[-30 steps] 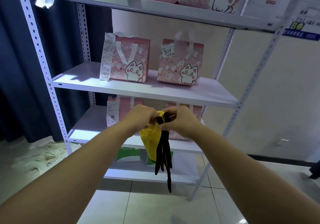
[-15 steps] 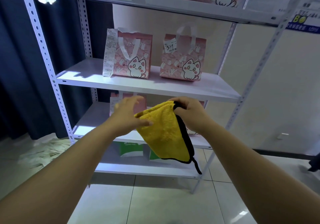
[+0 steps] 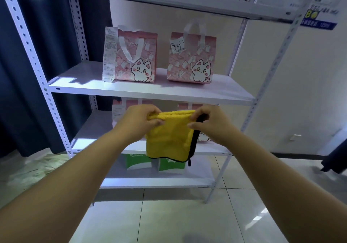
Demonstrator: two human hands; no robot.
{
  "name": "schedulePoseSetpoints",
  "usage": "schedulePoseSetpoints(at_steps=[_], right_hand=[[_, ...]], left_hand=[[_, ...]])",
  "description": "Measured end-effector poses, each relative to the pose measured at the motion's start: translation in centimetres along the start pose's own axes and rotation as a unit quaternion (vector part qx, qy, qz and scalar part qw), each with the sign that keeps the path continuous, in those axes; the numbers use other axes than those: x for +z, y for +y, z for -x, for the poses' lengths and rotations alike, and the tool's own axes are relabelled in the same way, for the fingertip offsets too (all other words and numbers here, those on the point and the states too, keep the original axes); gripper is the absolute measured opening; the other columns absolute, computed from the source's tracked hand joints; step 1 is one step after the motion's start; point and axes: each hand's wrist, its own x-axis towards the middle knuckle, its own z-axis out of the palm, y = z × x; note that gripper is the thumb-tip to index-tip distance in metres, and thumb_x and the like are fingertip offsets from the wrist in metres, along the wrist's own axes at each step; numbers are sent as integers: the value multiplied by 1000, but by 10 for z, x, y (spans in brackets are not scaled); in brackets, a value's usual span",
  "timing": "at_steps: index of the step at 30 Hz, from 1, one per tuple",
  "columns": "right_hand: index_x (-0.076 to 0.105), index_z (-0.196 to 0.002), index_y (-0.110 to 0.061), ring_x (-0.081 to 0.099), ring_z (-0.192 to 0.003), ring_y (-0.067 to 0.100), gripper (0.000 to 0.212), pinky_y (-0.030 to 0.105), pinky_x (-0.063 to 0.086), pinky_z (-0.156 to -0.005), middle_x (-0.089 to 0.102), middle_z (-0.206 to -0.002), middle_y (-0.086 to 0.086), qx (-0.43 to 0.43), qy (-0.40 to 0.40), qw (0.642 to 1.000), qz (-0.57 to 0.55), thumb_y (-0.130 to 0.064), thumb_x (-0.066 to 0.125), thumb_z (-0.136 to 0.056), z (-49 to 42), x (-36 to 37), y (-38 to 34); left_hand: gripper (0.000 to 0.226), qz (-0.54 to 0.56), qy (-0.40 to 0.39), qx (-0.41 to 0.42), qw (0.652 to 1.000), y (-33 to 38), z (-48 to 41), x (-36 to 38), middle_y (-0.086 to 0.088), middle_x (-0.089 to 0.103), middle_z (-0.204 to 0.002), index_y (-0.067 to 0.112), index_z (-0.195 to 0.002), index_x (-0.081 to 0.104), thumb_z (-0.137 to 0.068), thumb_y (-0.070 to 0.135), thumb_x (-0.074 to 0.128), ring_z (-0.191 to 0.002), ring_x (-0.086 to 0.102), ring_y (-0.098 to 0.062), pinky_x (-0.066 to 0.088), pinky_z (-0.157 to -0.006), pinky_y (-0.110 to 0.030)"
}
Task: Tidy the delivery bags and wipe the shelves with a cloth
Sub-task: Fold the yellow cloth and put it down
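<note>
A white shelf rack (image 3: 150,90) stands by a pale wall (image 3: 304,92) and a dark curtain (image 3: 16,92). In front of it hangs the yellow cloth (image 3: 169,139), soft and fluffy, with a black edge down its right side. The left hand (image 3: 139,119) and the right hand (image 3: 209,125) each pinch a top corner. The step looks like folding; level corners would make a neat pad. Above, the left cat bag (image 3: 137,58) and the right cat bag (image 3: 191,60) stand upright on a shelf.

On the middle shelf (image 3: 150,90) of a white metal rack (image 3: 37,73), a pink cat-print paper bag with a receipt (image 3: 136,58) stands left of a second pink cat-print bag (image 3: 191,58). Before the lower shelves, the hands, left hand (image 3: 139,120) and right hand (image 3: 212,124), hold a yellow plush cloth (image 3: 169,137) between them.
</note>
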Motion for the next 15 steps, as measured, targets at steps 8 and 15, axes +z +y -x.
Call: schedulePoseSetpoints(at_steps=[8, 15], right_hand=[[59, -114, -21, 59, -89, 16, 31, 35, 50, -80, 62, -96, -4, 27, 52, 996, 73, -15, 66, -84, -3, -13, 16], [65, -92, -22, 61, -76, 16, 8, 33, 51, -74, 63, -80, -7, 35, 1, 994, 107, -16, 62, -87, -17, -56, 50]], left_hand=[[10, 26, -31, 38, 998, 0, -22, 17, 26, 57, -77, 32, -89, 67, -80, 28, 69, -76, 51, 7, 36, -61, -12], [16, -38, -120, 65, 990, 9, -69, 40, 20, 57, -81, 36, -89, 59, -78, 46, 67, -77, 52, 2, 42, -64, -18]])
